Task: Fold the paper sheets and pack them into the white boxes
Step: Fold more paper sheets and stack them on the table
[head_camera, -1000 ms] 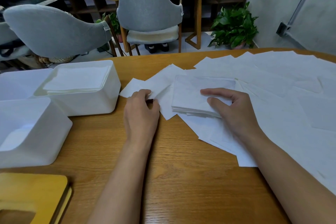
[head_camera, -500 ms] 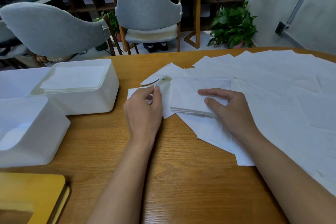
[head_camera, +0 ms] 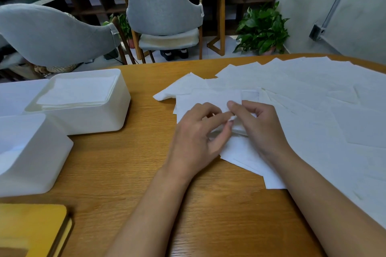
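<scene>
A: Where is the sheet being folded?
B: Folded sheet (head_camera: 208, 100): on the loose sheets (head_camera: 313, 94) at mid-table (head_camera: 125, 162), held between both hands.
A: The fingers?
B: Left hand (head_camera: 196, 137): curled, pinching the sheet's near edge. Right hand (head_camera: 263, 129): curled, pinching the same sheet.
A: The boxes?
B: Far white box (head_camera: 94, 119), at left, holds stacked folded sheets. Near white box (head_camera: 41, 169) is just beside it.

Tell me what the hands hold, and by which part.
The left hand and right hand both pinch one paper sheet, at the edge where their fingertips meet.
</scene>
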Motion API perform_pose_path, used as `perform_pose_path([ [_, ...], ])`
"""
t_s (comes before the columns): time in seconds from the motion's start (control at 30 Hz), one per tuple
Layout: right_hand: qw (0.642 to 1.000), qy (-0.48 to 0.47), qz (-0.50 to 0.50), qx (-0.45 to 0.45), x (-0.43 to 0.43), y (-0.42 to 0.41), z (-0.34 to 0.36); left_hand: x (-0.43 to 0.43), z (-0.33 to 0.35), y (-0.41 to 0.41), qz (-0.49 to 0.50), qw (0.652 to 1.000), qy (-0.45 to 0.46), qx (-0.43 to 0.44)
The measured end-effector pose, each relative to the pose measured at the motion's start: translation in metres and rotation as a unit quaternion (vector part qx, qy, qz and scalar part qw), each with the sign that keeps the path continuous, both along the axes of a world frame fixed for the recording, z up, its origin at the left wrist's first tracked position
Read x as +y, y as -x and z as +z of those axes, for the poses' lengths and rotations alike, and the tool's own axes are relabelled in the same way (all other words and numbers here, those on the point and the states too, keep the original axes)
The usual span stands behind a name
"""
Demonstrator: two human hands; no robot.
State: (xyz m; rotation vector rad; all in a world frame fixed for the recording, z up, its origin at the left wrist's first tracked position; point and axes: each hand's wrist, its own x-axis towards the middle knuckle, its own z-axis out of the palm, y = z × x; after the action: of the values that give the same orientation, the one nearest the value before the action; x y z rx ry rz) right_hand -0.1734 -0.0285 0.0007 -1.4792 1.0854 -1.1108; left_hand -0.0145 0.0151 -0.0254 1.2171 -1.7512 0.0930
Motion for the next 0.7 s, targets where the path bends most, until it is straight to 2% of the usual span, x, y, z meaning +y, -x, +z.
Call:
perform_pose_path([
  [0.1,1.0,-0.005,-0.01,0.008,-0.002,0.001,-0.001,0.004,0.004,0.001,0.013,1.0,-0.013,0.001],
  [0.17,0.999,-0.03,-0.011,-0.02,-0.002,0.002,-0.001,0.004,0.01,-0.003,0.07,0.996,-0.005,0.057],
  [0.23,0.999,-0.036,-0.011,-0.031,-0.002,0.003,-0.002,0.003,0.015,-0.011,0.124,0.984,-0.034,0.122],
  [0.37,0.998,-0.038,-0.004,-0.045,-0.003,0.003,-0.001,0.003,0.022,-0.026,0.128,0.957,-0.11,0.236],
  [0.47,0.997,-0.044,-0.013,-0.068,-0.003,0.004,0.0,0.005,0.027,-0.029,0.116,0.956,-0.14,0.232],
  [0.57,0.996,-0.043,-0.016,-0.072,-0.003,0.003,0.0,0.006,0.029,-0.031,0.12,0.962,-0.117,0.217],
  [0.7,0.997,-0.037,-0.016,-0.061,-0.004,0.003,-0.003,0.006,0.03,-0.033,0.098,0.955,-0.119,0.252],
])
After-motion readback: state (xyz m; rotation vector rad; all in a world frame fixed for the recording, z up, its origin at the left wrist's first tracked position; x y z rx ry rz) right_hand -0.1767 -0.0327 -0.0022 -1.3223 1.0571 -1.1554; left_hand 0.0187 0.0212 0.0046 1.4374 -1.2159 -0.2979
